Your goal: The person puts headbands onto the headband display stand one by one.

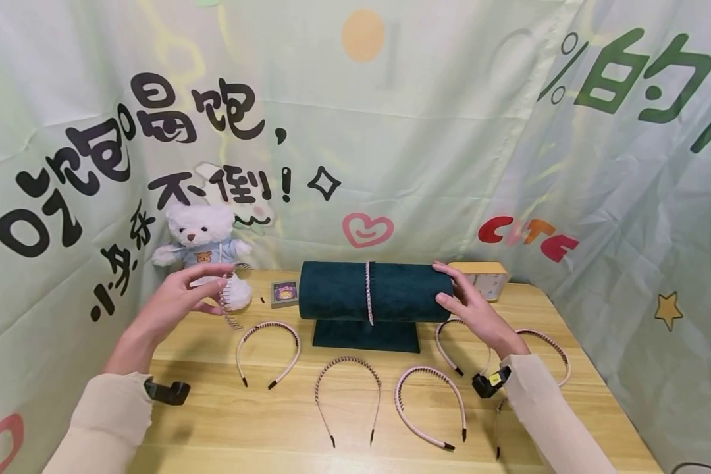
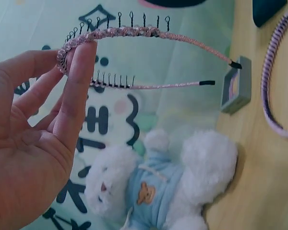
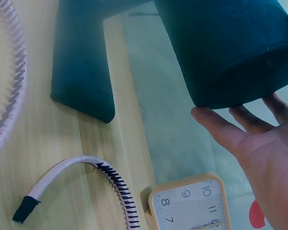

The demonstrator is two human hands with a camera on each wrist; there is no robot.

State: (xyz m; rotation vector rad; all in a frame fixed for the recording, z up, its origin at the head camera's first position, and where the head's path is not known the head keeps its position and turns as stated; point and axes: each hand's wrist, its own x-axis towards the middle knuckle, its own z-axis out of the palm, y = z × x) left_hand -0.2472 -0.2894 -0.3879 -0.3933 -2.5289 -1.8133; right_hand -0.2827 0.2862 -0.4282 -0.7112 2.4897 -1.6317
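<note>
Right hand point(image 3: 266, 148) against teal roll point(image 3: 230, 52)

Both arms wear plain cream sleeves, the left sleeve point(image 1: 109, 411) gathered and wrinkled near its cuff, the right sleeve point(image 1: 551, 408) smoother. Around 2 wrists sit small, angular black devices: the left device point(image 1: 168, 392) plain, the right device point(image 1: 483, 387) bearing 1 yellow label point(image 1: 495, 379). The left hand point(image 1: 184, 293) and right hand point(image 1: 476, 309) are bare.

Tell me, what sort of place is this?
Maybe a little display corner: a stand wears a headband, more headbands lie on the table, and printed curtains hang behind.
</note>
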